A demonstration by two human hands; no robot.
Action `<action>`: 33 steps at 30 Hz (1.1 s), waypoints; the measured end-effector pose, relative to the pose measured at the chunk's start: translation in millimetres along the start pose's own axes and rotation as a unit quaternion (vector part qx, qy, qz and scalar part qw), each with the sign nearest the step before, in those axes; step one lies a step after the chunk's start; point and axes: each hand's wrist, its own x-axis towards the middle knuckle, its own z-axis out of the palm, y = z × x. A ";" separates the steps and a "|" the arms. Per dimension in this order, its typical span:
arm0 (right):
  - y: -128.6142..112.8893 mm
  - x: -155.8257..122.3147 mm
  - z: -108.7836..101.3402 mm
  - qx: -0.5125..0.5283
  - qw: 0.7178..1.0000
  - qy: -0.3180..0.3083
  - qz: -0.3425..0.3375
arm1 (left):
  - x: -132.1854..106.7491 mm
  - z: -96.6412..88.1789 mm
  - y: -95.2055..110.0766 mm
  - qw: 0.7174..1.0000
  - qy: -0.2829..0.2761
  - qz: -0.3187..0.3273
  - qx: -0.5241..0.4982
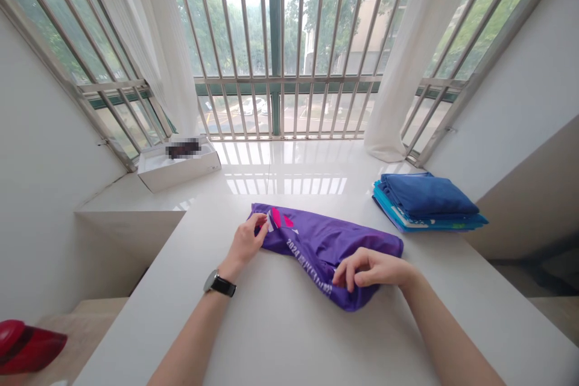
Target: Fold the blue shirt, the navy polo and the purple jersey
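Observation:
A purple sports shirt (325, 247), folded into a long bundle with pink marks and white printed lettering, lies on the white table (271, 338). My left hand (246, 240), with a black wristwatch (220, 284) on its wrist, pinches the shirt's left end between fingers and thumb. My right hand (368, 268) has its curled fingers on the near right part of the shirt and grips a fold there.
A stack of folded blue and teal clothes (427, 202) lies on the table's right side. Behind it, a white box (178, 166) stands on a glossy white sill before barred windows. A red object (27, 347) sits low at the left, beyond the table's edge.

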 end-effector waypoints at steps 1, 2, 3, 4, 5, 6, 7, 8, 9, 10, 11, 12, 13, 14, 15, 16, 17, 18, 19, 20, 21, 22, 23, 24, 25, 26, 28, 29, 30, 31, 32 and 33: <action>1.9 3.0 3.3 0.014 0.998 -0.034 0.045 | -0.9 4.0 1.6 1.000 -0.023 0.013 0.010; 4.6 6.3 5.9 0.030 0.995 -0.043 0.082 | -2.0 7.6 2.8 0.998 -0.036 0.025 0.032; 7.6 9.2 7.6 0.045 0.992 -0.039 0.109 | -3.1 10.5 3.6 0.997 -0.042 0.033 0.059; 10.7 11.5 8.2 0.053 0.990 -0.028 0.128 | -4.3 12.5 4.5 0.995 -0.043 0.037 0.083; 13.4 12.8 7.8 0.055 0.989 -0.015 0.138 | -5.2 13.6 5.7 0.993 -0.040 0.040 0.102; 15.6 13.3 6.5 0.053 0.989 0.001 0.141 | -6.0 13.8 7.4 0.992 -0.031 0.044 0.117; 17.3 12.9 4.6 0.048 0.989 0.021 0.141 | -6.6 13.2 9.9 0.989 -0.022 0.056 0.131; 18.6 12.1 2.3 0.037 0.989 0.046 0.137 | -6.9 12.1 13.0 0.986 -0.017 0.080 0.148; 19.7 11.2 -0.1 0.023 0.989 0.075 0.128 | -7.0 10.7 16.4 0.980 -0.018 0.113 0.163; 20.8 10.3 -2.4 0.004 0.987 0.106 0.117 | -7.0 9.2 20.0 0.972 -0.027 0.152 0.175; 22.0 9.7 -4.5 -0.026 0.984 0.139 0.105 | -6.9 7.6 23.3 0.964 -0.046 0.191 0.181; 23.2 9.6 -6.1 -0.065 0.978 0.172 0.096 | -6.7 6.0 26.1 0.956 -0.068 0.224 0.177; 24.4 9.9 -7.2 -0.113 0.968 0.204 0.092 | -6.4 4.2 28.4 0.951 -0.087 0.246 0.164; 25.5 10.5 -7.9 -0.165 0.954 0.233 0.091 | -6.1 2.0 30.2 0.951 -0.097 0.256 0.143; 26.4 11.3 -8.0 -0.214 0.938 0.258 0.092 | -6.0 -1.0 32.0 0.956 -0.094 0.254 0.117; 26.8 12.3 -7.8 -0.257 0.922 0.276 0.088 | -6.1 -5.1 34.0 0.962 -0.079 0.245 0.086; 26.9 13.2 -7.3 -0.290 0.909 0.287 0.079 | -6.6 -10.4 36.3 0.969 -0.057 0.233 0.055; 26.5 13.9 -6.7 -0.314 0.901 0.292 0.065 | -7.8 -17.0 38.9 0.974 -0.032 0.221 0.027; 25.7 14.4 -6.1 -0.330 0.896 0.292 0.049 | -9.7 -24.7 41.5 0.977 -0.011 0.214 0.004; 24.6 14.4 -5.5 -0.342 0.894 0.287 0.034 | -12.6 -33.2 43.3 0.977 0.003 0.212 -0.011; 23.3 14.1 -5.1 -0.349 0.893 0.282 0.025 | -16.5 -42.2 43.6 0.976 0.006 0.215 -0.018; 21.9 13.3 -4.8 -0.353 0.893 0.279 0.023 | -21.1 -51.1 41.8 0.975 -0.002 0.222 -0.016; 20.4 12.2 -4.5 -0.351 0.894 0.277 0.026 | -26.2 -59.7 37.5 0.973 -0.018 0.229 -0.004; 18.8 10.8 -4.0 -0.343 0.898 0.274 0.033 | -31.7 -67.6 30.9 0.971 -0.041 0.236 0.016; 17.0 9.5 -2.9 -0.324 0.907 0.267 0.045 | -37.3 -74.8 22.7 0.968 -0.065 0.239 0.046; 15.0 8.5 -1.2 -0.294 0.920 0.253 0.060 | -42.8 -81.1 14.2 0.964 -0.084 0.236 0.084; 10.2 8.0 5.1 -0.216 0.951 0.196 0.098 | -53.8 -90.0 3.4 0.959 -0.089 0.208 0.169; 7.4 8.7 9.4 -0.178 0.965 0.155 0.117 | -59.5 -91.8 4.3 0.958 -0.076 0.186 0.204; 4.3 9.9 14.1 -0.147 0.974 0.111 0.132 | -65.8 -91.2 10.8 0.958 -0.058 0.164 0.228; 1.2 11.4 18.5 -0.124 0.980 0.070 0.141 | -72.7 -87.7 23.2 0.960 -0.039 0.143 0.237; -1.7 13.0 22.0 -0.110 0.983 0.040 0.140 | -80.6 -81.2 40.6 0.964 -0.032 0.131 0.231; -4.0 14.3 24.0 -0.105 0.986 0.029 0.128 | -89.3 -71.6 61.4 0.969 -0.033 0.129 0.210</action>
